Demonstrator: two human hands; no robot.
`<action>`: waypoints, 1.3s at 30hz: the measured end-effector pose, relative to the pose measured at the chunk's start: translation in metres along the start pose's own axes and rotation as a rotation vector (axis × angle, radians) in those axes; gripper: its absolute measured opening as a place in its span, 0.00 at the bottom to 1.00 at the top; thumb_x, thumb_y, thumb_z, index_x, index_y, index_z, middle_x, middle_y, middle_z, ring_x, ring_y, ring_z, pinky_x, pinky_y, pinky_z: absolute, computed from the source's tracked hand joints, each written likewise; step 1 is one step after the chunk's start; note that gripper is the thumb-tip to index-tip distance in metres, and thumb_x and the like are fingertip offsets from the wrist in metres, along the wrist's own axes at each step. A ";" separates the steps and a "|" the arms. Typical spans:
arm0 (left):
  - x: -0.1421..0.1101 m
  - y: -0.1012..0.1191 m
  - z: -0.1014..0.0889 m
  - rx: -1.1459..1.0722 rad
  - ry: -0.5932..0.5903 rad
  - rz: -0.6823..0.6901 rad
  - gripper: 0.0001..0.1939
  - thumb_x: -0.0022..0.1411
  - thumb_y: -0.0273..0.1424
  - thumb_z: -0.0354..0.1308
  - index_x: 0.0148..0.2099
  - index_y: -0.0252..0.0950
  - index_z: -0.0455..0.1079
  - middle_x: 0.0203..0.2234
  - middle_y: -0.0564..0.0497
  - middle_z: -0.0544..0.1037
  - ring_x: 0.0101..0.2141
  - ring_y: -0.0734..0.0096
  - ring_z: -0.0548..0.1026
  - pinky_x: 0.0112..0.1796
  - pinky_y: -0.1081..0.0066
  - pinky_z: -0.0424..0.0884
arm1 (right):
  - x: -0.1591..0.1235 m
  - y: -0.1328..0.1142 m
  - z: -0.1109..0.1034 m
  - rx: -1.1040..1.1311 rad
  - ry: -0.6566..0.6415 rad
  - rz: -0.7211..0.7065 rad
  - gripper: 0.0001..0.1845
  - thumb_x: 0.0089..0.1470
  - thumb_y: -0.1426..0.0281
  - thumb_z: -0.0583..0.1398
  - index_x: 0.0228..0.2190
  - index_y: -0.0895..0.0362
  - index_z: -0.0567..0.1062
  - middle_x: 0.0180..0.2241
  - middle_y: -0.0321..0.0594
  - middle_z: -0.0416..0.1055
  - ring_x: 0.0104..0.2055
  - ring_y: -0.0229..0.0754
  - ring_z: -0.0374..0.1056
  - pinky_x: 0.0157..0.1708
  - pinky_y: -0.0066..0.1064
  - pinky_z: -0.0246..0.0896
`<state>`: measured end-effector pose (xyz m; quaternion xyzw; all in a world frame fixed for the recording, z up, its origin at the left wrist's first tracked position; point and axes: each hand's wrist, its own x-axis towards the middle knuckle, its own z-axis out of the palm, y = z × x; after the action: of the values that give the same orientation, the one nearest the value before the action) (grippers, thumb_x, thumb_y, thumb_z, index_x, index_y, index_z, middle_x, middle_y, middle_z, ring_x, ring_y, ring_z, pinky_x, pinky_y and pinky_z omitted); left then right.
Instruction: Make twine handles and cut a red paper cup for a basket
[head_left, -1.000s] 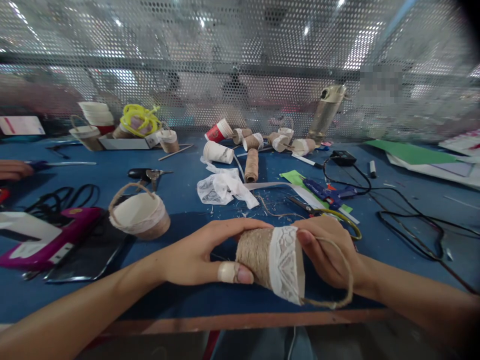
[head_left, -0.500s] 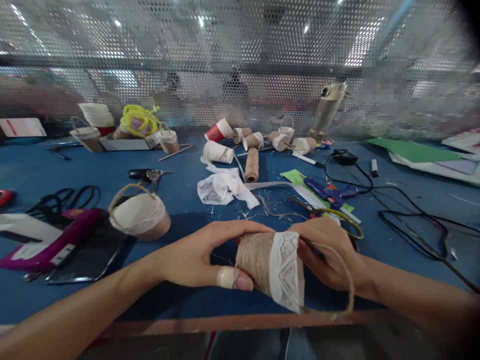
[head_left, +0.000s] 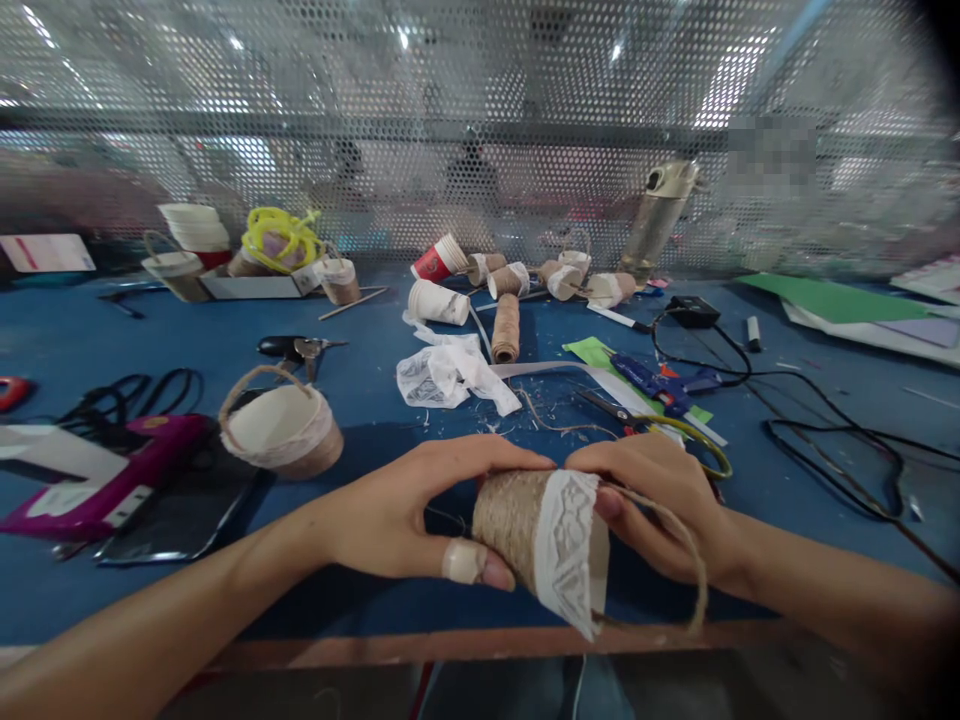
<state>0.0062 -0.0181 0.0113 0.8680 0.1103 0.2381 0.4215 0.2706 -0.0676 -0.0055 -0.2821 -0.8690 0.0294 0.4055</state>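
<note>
A paper cup wrapped in jute twine [head_left: 517, 520], with a white lace band [head_left: 562, 545] round its rim and a twine handle [head_left: 686, 560], lies sideways between both my hands just above the near table edge. My left hand [head_left: 397, 515] grips the twine-covered base, thumb bandaged with tape underneath, fingers over the top. Closed around the rim end beside the handle is my right hand [head_left: 660, 495], its fingers curled.
The blue table [head_left: 150, 350] carries a finished twine basket [head_left: 281, 430], a pink glue gun [head_left: 112, 480], scissors [head_left: 296, 348], crumpled lace [head_left: 450, 375], a twine spool [head_left: 506, 328], several cups, a blue glue gun [head_left: 660, 385] with black cables [head_left: 825, 430]. Perforated metal screen behind.
The cup has tilted slightly, rim dropping toward the table edge. A person's hand at the far left edge has gone from view.
</note>
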 end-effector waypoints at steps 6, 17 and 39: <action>0.000 0.000 0.002 0.016 0.055 -0.023 0.33 0.58 0.36 0.75 0.63 0.40 0.70 0.53 0.45 0.80 0.52 0.54 0.78 0.54 0.63 0.72 | -0.005 0.000 0.000 -0.020 -0.004 0.028 0.15 0.74 0.64 0.50 0.48 0.58 0.73 0.33 0.39 0.82 0.21 0.34 0.70 0.22 0.27 0.59; -0.002 0.002 -0.002 -0.052 -0.047 -0.171 0.34 0.60 0.43 0.72 0.65 0.40 0.69 0.55 0.44 0.80 0.49 0.54 0.80 0.49 0.64 0.75 | -0.006 -0.004 -0.005 -0.089 0.025 -0.071 0.14 0.74 0.69 0.49 0.50 0.57 0.72 0.30 0.37 0.79 0.26 0.36 0.72 0.25 0.28 0.61; -0.001 0.000 -0.002 0.002 0.019 -0.102 0.32 0.60 0.41 0.73 0.63 0.40 0.70 0.53 0.45 0.81 0.50 0.53 0.78 0.50 0.63 0.74 | -0.010 0.005 0.001 -0.055 -0.003 -0.032 0.16 0.72 0.65 0.53 0.54 0.56 0.73 0.37 0.41 0.79 0.34 0.40 0.75 0.30 0.30 0.66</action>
<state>0.0047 -0.0174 0.0122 0.8595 0.1585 0.2244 0.4310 0.2769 -0.0687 -0.0147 -0.2791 -0.8744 -0.0006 0.3969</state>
